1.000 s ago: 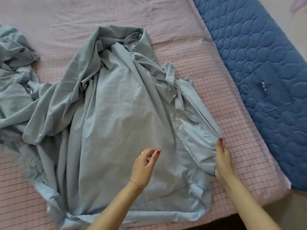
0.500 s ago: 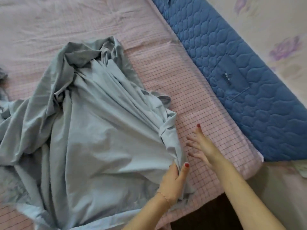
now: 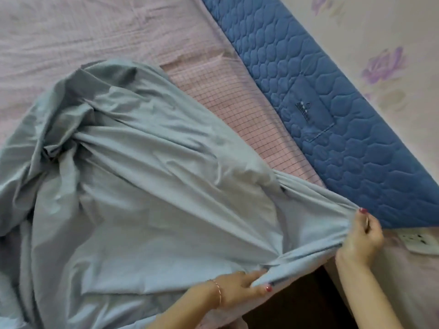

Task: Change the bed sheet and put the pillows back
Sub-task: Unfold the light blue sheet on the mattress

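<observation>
Fingers of the right hand (image 3: 361, 241) are pinching the blue sheet (image 3: 152, 186) at its corner hem, while the left hand (image 3: 240, 287) is gripping the same edge nearer in. Fitting seems underway; next, the corner probably needs stretching over the bed (image 3: 237, 108) corner, beside the quilted headboard (image 3: 332, 103), with open floor below.

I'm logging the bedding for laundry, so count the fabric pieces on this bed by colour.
Light blue: 1, the sheet both hands grip
Pink checked: 1, the sheet underneath
Dark blue quilted: 1, the pad along the far edge
Total: 3
</observation>
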